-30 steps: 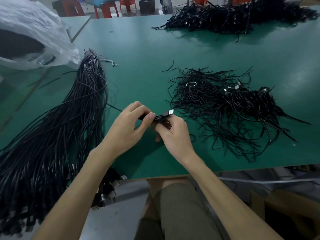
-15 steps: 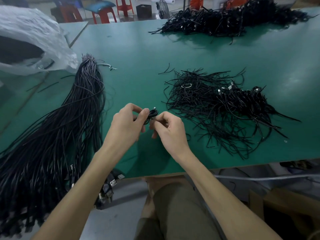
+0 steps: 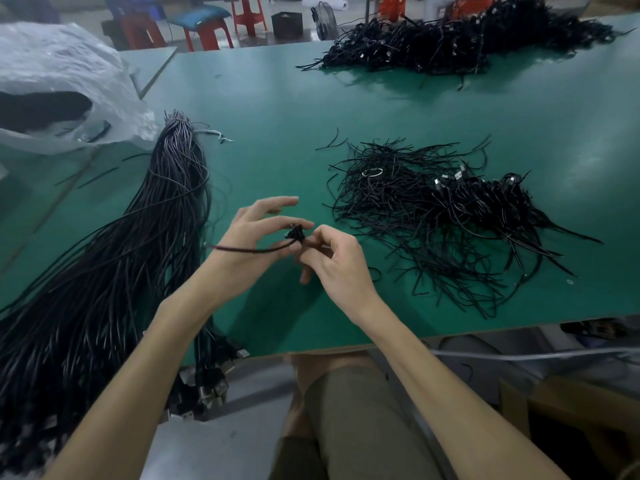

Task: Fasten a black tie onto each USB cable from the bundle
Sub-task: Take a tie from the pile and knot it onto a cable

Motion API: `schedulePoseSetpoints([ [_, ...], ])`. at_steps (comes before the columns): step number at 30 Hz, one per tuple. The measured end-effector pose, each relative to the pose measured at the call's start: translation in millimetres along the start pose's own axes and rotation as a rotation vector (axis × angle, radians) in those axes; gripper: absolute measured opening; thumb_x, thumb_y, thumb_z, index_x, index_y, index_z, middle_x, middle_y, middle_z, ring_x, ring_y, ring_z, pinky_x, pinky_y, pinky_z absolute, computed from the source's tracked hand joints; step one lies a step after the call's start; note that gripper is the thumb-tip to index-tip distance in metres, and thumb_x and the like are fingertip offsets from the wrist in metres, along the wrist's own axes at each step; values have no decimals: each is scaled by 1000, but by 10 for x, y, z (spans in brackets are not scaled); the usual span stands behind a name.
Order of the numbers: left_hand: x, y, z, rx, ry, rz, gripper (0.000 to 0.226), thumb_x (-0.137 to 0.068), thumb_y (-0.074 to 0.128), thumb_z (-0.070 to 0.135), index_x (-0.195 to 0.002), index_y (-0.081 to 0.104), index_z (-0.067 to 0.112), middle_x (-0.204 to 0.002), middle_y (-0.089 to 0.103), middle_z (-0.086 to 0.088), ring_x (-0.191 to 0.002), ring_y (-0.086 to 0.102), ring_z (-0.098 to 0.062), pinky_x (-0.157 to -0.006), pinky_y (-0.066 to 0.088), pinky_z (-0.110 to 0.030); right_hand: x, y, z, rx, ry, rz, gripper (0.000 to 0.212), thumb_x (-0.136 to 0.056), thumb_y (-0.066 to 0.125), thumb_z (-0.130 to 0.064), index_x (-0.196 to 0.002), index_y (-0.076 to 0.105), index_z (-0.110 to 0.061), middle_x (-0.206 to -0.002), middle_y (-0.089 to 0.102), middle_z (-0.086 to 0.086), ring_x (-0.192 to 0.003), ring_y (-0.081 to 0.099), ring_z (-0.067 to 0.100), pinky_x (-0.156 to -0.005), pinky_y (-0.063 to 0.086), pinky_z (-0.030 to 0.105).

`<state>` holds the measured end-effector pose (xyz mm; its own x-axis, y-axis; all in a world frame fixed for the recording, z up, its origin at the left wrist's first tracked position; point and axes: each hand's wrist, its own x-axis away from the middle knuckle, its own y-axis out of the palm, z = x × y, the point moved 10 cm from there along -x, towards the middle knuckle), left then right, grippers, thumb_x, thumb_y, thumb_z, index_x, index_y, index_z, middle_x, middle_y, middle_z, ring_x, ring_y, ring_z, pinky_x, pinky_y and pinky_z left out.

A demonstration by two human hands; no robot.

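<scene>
My left hand (image 3: 254, 237) and my right hand (image 3: 334, 259) meet above the green table (image 3: 277, 116), both pinching a small coiled black USB cable (image 3: 294, 234). A thin black tie (image 3: 249, 250) sticks out leftward from the coil across my left palm. My left index finger is stretched out above the coil. The long bundle of black USB cables (image 3: 114, 258) lies to the left, its plugs hanging over the front edge. A loose heap of black ties (image 3: 408, 206) spreads to the right of my hands.
Several tied cables (image 3: 491, 199) lie on the right part of the tie heap. A big pile of finished cables (image 3: 460, 39) sits at the far edge. A white plastic bag (image 3: 65, 88) lies at the far left. Red stools (image 3: 204, 29) stand beyond the table.
The silver plug that showed a second ago is tucked out of sight. A tie end now sticks out to the left from the coil, and my left index finger has lifted off.
</scene>
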<state>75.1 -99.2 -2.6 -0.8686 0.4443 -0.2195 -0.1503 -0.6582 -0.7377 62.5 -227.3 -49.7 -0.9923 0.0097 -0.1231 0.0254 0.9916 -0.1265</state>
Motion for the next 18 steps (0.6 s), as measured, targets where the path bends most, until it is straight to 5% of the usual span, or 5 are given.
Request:
schedulePoseSetpoints([
  [3, -5, 78, -24, 117, -39, -41, 35, -101, 61, 18, -135, 65, 24, -128, 69, 13, -124, 60, 0, -109, 43, -23, -8, 0, 10, -5, 7, 0, 11, -86, 63, -2, -77, 61, -6, -63, 66, 13, -56, 66, 27, -67, 50, 48],
  [5, -8, 34, -64, 54, -66, 15, 23, -103, 60, 24, -123, 69, 30, -110, 73, 19, -108, 64, 5, -97, 47, -17, -9, 26, 14, -16, 14, -11, 7, -86, 63, -2, -79, 63, -4, -66, 66, 15, -55, 65, 27, -68, 51, 50],
  [9, -46, 29, -64, -103, -59, 54, 18, -103, 58, 34, -85, 61, 34, -81, 61, 9, -79, 61, -9, -70, 46, -30, -12, 47, 11, -26, 14, -23, 6, -86, 62, 1, -80, 61, 2, -73, 67, 21, -54, 66, 26, -68, 53, 53],
  [18, -50, -14, -200, -221, -292, 95, 44, -103, 52, 49, -68, 63, 24, -61, 62, -5, -58, 56, -26, -52, 40, -36, -21, 49, 24, 0, 16, -4, 12, -90, 64, -4, -79, 63, -4, -73, 69, 17, -58, 66, 30, -66, 54, 47],
])
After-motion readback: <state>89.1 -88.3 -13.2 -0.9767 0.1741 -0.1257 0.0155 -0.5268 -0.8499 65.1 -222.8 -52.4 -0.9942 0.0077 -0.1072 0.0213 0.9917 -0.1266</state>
